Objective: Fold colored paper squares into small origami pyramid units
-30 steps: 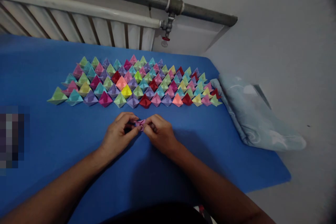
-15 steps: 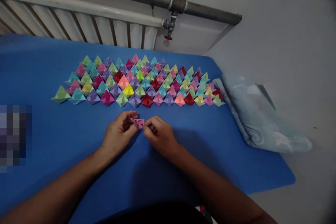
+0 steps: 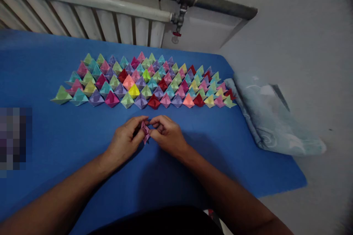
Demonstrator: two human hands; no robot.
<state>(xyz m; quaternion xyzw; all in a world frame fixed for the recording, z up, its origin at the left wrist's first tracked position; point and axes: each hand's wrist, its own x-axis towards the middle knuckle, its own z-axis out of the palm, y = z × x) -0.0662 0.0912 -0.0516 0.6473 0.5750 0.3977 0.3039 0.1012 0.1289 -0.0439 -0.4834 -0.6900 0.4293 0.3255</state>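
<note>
A small pink folded paper boat [image 3: 145, 132] is held between my two hands, just above the blue surface. My left hand [image 3: 125, 134] pinches it from the left, fingers behind and thumb in front. From the right, my right hand [image 3: 167, 132] has its thumb against the paper and its index finger bent near the top; its other fingers are curled in. Beyond the hands, several rows of coloured paper boats [image 3: 134, 91] stand close together in green, blue, purple, pink, red and yellow. The fingers cover part of the pink paper.
The blue tabletop [image 3: 68, 136] runs back to a white radiator [image 3: 82, 22] with a metal pipe [image 3: 220, 4] and a red-handled valve [image 3: 177, 34]. On the right lies a folded pale-green blanket [image 3: 275, 121] against the wall. A blurred patch [image 3: 13, 137] sits at the left edge.
The pink paper boat has turned from lying lengthwise to pointing upright between my fingers. My right hand has shifted its grip, its index finger now raised. The view has moved slightly.
</note>
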